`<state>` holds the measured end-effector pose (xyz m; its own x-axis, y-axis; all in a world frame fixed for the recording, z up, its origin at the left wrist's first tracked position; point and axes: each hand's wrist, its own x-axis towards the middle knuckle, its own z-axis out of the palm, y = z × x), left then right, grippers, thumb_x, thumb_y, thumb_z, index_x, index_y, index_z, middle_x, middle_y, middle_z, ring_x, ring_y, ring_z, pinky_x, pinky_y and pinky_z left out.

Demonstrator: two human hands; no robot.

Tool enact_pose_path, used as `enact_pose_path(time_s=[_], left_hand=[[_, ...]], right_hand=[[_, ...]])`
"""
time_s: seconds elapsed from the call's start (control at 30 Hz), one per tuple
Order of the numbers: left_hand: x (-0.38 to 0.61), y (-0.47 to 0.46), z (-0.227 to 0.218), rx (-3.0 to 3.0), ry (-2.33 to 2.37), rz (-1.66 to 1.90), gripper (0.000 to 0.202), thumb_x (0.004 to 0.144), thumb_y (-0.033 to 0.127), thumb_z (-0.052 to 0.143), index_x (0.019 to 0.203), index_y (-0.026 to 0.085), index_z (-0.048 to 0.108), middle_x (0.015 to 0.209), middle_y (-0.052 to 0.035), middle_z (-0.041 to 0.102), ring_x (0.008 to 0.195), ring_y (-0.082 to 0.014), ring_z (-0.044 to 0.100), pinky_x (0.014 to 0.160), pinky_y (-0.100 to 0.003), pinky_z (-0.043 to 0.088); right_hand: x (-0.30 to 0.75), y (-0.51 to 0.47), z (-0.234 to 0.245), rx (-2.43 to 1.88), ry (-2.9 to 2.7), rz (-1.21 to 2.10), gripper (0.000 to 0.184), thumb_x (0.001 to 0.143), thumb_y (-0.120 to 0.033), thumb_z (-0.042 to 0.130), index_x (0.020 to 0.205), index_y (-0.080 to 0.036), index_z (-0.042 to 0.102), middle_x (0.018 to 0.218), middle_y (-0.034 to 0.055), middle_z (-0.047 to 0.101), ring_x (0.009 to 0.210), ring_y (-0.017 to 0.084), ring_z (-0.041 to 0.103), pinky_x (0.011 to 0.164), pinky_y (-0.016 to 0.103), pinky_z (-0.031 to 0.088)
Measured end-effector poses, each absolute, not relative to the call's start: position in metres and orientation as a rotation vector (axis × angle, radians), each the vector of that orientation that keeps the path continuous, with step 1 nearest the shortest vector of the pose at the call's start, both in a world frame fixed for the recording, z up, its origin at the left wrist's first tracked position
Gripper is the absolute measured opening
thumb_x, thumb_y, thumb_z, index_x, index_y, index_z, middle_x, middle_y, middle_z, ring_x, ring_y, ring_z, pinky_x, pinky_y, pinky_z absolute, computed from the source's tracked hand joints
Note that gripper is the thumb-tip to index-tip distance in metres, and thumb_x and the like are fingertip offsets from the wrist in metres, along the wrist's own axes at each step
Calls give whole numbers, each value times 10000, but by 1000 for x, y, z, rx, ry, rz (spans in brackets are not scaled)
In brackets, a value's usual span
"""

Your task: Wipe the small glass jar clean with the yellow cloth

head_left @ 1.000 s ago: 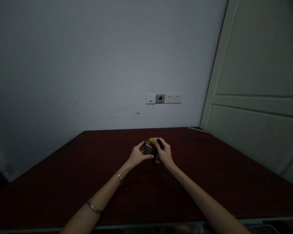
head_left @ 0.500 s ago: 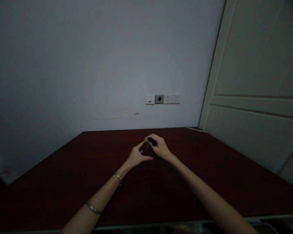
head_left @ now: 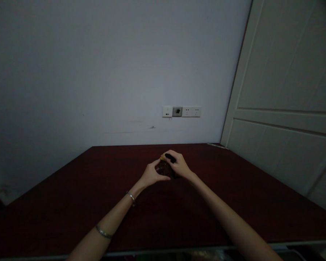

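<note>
A small dark, rounded object [head_left: 164, 168] rests between both of my hands in the middle of the dark red table [head_left: 70, 203]. My left hand [head_left: 151, 175] curls round its left side, thumb along the front. My right hand [head_left: 179, 165] closes over its top and right side, with a dark fingernail showing at the knuckle and a sliver of yellow cloth [head_left: 162, 157] peeking out above the object. What the dark object is cannot be made out in the dim light. Two thin bracelets sit on my left forearm.
A white wall rises behind the table with a row of sockets [head_left: 182, 111]. A pale panelled door [head_left: 282, 108] stands along the table's right side. The table's pale front edge [head_left: 163, 250] runs across the bottom.
My right hand has rolled up over the top of the object, covering most of the yellow cloth that showed a second ago. My left hand has stayed put.
</note>
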<state>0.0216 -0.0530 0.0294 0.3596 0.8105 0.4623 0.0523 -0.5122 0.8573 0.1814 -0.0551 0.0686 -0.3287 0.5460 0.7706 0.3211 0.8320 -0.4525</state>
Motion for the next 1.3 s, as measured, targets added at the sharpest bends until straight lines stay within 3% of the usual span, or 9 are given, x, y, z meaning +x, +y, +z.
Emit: enact_pose_path(time_s=[0.2, 0.4, 0.6, 0.73, 1.0, 1.3], left_hand=[[18, -51, 35, 1787, 791, 1219, 789, 439, 163, 827, 1175, 131, 545, 1123, -119, 621, 996, -244, 601, 915, -396, 459], [13, -42, 37, 1510, 819, 1289, 725, 402, 125, 819, 1084, 79, 576, 1091, -135, 639, 968, -249, 616, 904, -389, 465], [8, -43, 35, 1541, 758, 1200, 789, 423, 127, 825, 1160, 107, 543, 1155, -136, 610, 1004, -258, 609, 932, -412, 451], [10, -45, 34, 1509, 745, 1152, 807, 436, 125, 829, 1184, 108, 529, 1171, -150, 599, 1019, -266, 604, 926, -416, 456], [9, -42, 32, 1437, 770, 1264, 608, 493, 156, 812, 1065, 105, 613, 1120, -126, 633, 995, -237, 614, 930, -383, 449], [14, -48, 29, 1488, 752, 1101, 667, 454, 131, 823, 1082, 105, 600, 1109, -135, 634, 942, -239, 631, 897, -400, 463]], right_hand=[[175, -61, 62, -553, -1908, 158, 135, 853, -229, 492, 931, -204, 599, 909, 69, 623, 876, 193, 565, 798, 355, 452], [169, -76, 55, -378, -2017, 49, 189, 829, -163, 502, 990, -224, 581, 975, 75, 625, 983, 210, 548, 892, 423, 414], [165, -61, 59, -472, -1794, 272, 143, 852, -258, 501, 916, -212, 620, 931, 73, 644, 907, 199, 592, 829, 365, 467], [165, -50, 60, -589, -1617, 458, 206, 859, -337, 488, 890, -198, 637, 901, 63, 666, 858, 195, 622, 797, 332, 486], [160, -63, 46, -434, -1782, 293, 228, 851, -251, 508, 1054, -230, 609, 1136, 88, 614, 1114, 215, 530, 966, 418, 410], [170, -42, 38, -622, -1666, 519, 236, 865, -345, 485, 959, -204, 649, 1020, 75, 668, 961, 201, 618, 870, 357, 480]])
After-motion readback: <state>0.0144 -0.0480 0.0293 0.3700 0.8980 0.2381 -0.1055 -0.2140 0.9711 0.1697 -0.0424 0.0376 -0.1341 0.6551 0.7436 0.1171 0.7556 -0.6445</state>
